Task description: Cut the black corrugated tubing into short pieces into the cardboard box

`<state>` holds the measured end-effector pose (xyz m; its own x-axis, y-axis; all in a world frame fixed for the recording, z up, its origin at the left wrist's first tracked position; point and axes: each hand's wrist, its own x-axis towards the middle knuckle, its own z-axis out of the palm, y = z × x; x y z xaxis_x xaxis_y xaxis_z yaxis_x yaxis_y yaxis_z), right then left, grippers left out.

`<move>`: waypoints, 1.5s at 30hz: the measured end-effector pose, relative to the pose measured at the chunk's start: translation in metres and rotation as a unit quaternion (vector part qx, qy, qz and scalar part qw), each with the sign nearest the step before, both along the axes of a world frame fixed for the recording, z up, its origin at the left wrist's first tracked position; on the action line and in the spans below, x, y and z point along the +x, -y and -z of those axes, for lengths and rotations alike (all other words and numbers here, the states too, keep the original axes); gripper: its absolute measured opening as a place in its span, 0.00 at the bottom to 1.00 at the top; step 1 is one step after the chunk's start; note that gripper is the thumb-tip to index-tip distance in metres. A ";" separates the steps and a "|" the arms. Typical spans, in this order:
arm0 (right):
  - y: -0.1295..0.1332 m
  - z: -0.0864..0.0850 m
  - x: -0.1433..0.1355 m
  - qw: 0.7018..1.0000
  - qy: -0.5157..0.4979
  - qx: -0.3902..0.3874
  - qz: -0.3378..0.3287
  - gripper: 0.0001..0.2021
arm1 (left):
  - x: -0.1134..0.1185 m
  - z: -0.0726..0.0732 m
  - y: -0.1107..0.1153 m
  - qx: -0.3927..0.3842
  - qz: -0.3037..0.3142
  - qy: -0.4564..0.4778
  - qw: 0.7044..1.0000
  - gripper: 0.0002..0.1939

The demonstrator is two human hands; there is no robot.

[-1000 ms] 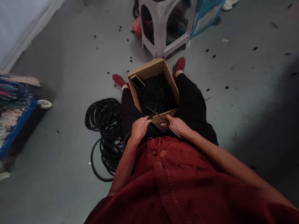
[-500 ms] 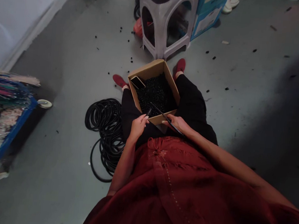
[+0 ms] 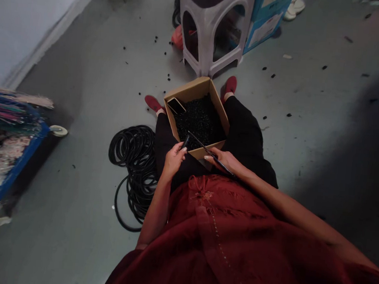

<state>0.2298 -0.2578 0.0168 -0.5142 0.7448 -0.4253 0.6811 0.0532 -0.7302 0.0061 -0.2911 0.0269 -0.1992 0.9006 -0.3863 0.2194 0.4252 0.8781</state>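
Between the legs stands a cardboard box (image 3: 185, 89) holding many small black pieces (image 3: 200, 118). A dark flat rectangular object with a pale edge (image 3: 176, 106) leans in its left corner. My left hand (image 3: 175, 157) is closed on a short black ribbed piece (image 3: 186, 141) at the box's near edge. To its right, my right hand (image 3: 223, 158) grips a long thin dark tool (image 3: 200, 142). The tool's tip is over the box, close to the ribbed piece, and its back end lies along my right palm. Whether tip and piece touch is too small to tell.
Coiled black tubing (image 3: 135, 155) lies on the floor left of my leg. Beyond the box stand a grey plastic stool (image 3: 206, 42) and a blue carton (image 3: 264, 22). A blue-edged cart (image 3: 19, 167) is at the far left. Small black bits dot the floor.
The view has shifted slightly. The tool's tip has moved a little left, nearer the top of the ribbed piece. Both hands keep their holds.
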 end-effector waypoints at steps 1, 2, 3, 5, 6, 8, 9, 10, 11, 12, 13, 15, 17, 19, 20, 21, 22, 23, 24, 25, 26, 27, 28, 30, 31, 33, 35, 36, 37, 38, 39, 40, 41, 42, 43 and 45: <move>0.001 0.000 0.000 1.000 -0.005 0.002 -0.005 0.23 | 0.000 -0.001 0.000 0.003 0.001 0.004 1.000 0.21; 0.001 0.001 -0.001 1.000 -0.010 0.003 -0.011 0.24 | 0.000 -0.002 0.000 0.006 0.001 0.008 1.000 0.21; 0.001 0.001 -0.001 1.000 -0.014 0.004 -0.015 0.25 | 0.000 -0.003 0.000 0.010 0.000 0.013 1.000 0.21; 0.001 0.001 -0.003 0.999 -0.020 0.005 -0.025 0.25 | 0.001 -0.006 0.000 0.016 -0.007 0.037 0.999 0.21; 0.001 0.001 -0.003 0.999 -0.022 0.006 -0.028 0.25 | 0.001 -0.008 0.000 0.020 -0.012 0.058 0.998 0.21; 0.000 0.000 -0.004 0.999 -0.032 0.010 -0.033 0.25 | 0.002 -0.010 0.000 0.026 -0.020 0.111 0.993 0.20; 0.000 -0.001 -0.005 0.999 -0.040 0.013 -0.033 0.25 | 0.003 -0.011 0.000 0.028 -0.024 0.139 0.990 0.20; 0.000 -0.002 -0.006 0.998 -0.048 0.016 -0.034 0.25 | 0.004 -0.013 0.000 0.028 -0.028 0.165 0.985 0.20; 0.000 -0.003 -0.007 0.998 -0.056 0.019 -0.034 0.25 | 0.004 -0.014 0.000 0.025 -0.033 0.190 0.981 0.19; 0.000 -0.004 -0.008 0.997 -0.062 0.021 -0.034 0.25 | 0.005 -0.016 0.001 0.022 -0.039 0.212 0.976 0.20; -0.001 -0.005 -0.010 0.997 -0.066 0.022 -0.033 0.25 | 0.005 -0.017 0.001 0.018 -0.043 0.233 0.971 0.20; -0.001 -0.008 -0.012 0.997 -0.069 0.025 -0.031 0.25 | 0.006 -0.021 0.001 0.008 -0.049 0.272 0.961 0.20; -0.002 -0.010 -0.014 0.997 -0.069 0.027 -0.031 0.24 | 0.007 -0.024 0.001 -0.002 -0.051 0.305 0.951 0.20; -0.002 -0.011 -0.016 0.996 -0.073 0.030 -0.033 0.24 | 0.007 -0.025 0.001 -0.009 -0.050 0.330 0.943 0.20; -0.002 -0.012 -0.016 0.996 -0.077 0.032 -0.034 0.23 | 0.007 -0.025 0.001 -0.012 -0.047 0.339 0.939 0.20; -0.002 -0.012 -0.016 0.995 -0.084 0.034 -0.034 0.23 | 0.007 -0.025 0.001 -0.013 -0.045 0.346 0.937 0.20; -0.001 -0.012 -0.017 0.995 -0.091 0.036 -0.034 0.23 | 0.007 -0.025 0.002 -0.014 -0.044 0.350 0.936 0.20; -0.001 -0.011 -0.017 0.994 -0.098 0.037 -0.034 0.23 | 0.007 -0.025 0.002 -0.015 -0.042 0.352 0.935 0.20; -0.001 -0.011 -0.017 0.993 -0.102 0.038 -0.035 0.23 | 0.008 -0.024 0.002 -0.015 -0.041 0.353 0.935 0.19; -0.001 -0.010 -0.016 0.993 -0.102 0.039 -0.035 0.23 | 0.008 -0.024 0.002 -0.015 -0.040 0.352 0.935 0.20; -0.001 -0.009 -0.016 0.993 -0.100 0.042 -0.037 0.24 | 0.009 -0.024 0.002 -0.015 -0.038 0.347 0.937 0.20; -0.001 -0.009 -0.016 0.994 -0.096 0.046 -0.039 0.24 | 0.009 -0.024 0.002 -0.015 -0.035 0.341 0.939 0.20; -0.002 -0.009 -0.015 0.994 -0.091 0.053 -0.042 0.25 | 0.009 -0.024 0.002 -0.015 -0.031 0.335 0.942 0.20; -0.003 -0.009 -0.014 0.993 -0.082 0.066 -0.053 0.26 | 0.009 -0.026 0.001 -0.017 -0.019 0.323 0.946 0.20; -0.003 -0.009 -0.014 0.993 -0.077 0.073 -0.058 0.27 | 0.009 -0.027 0.001 -0.018 -0.012 0.319 0.947 0.20; -0.004 -0.009 -0.013 0.992 -0.069 0.083 -0.068 0.29 | 0.007 -0.029 0.001 -0.023 0.003 0.315 0.949 0.19; -0.004 -0.010 -0.013 0.991 -0.062 0.090 -0.073 0.30 | 0.006 -0.030 0.001 -0.028 0.014 0.314 0.949 0.18; -0.004 -0.010 -0.013 0.991 -0.060 0.092 -0.074 0.30 | 0.005 -0.030 0.001 -0.030 0.019 0.314 0.949 0.18; -0.004 -0.010 -0.013 0.991 -0.059 0.094 -0.075 0.30 | 0.004 -0.030 0.001 -0.031 0.025 0.314 0.949 0.18; -0.003 -0.010 -0.013 0.991 -0.058 0.096 -0.075 0.30 | 0.004 -0.030 0.001 -0.031 0.031 0.313 0.949 0.18; -0.003 -0.010 -0.013 0.991 -0.058 0.098 -0.074 0.29 | 0.003 -0.030 0.001 -0.030 0.036 0.311 0.949 0.18; -0.003 -0.010 -0.013 0.991 -0.057 0.099 -0.074 0.28 | 0.002 -0.029 0.001 -0.029 0.041 0.308 0.950 0.18; -0.003 -0.010 -0.012 0.991 -0.056 0.100 -0.072 0.26 | 0.001 -0.029 0.001 -0.029 0.044 0.304 0.951 0.18; -0.003 -0.010 -0.012 0.991 -0.055 0.100 -0.072 0.25 | 0.001 -0.028 0.001 -0.029 0.046 0.300 0.952 0.18; -0.003 -0.009 -0.011 0.991 -0.054 0.099 -0.072 0.24 | 0.000 -0.027 0.002 -0.029 0.048 0.296 0.953 0.18; -0.003 -0.008 -0.010 0.991 -0.057 0.095 -0.070 0.22 | -0.001 -0.026 0.002 -0.029 0.053 0.288 0.956 0.17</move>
<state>0.2198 -0.2550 0.0245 -0.6552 0.7234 -0.2176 0.5704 0.2849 -0.7703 0.0047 -0.2930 0.0530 0.1535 0.8774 -0.4545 -0.2487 0.4794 0.8416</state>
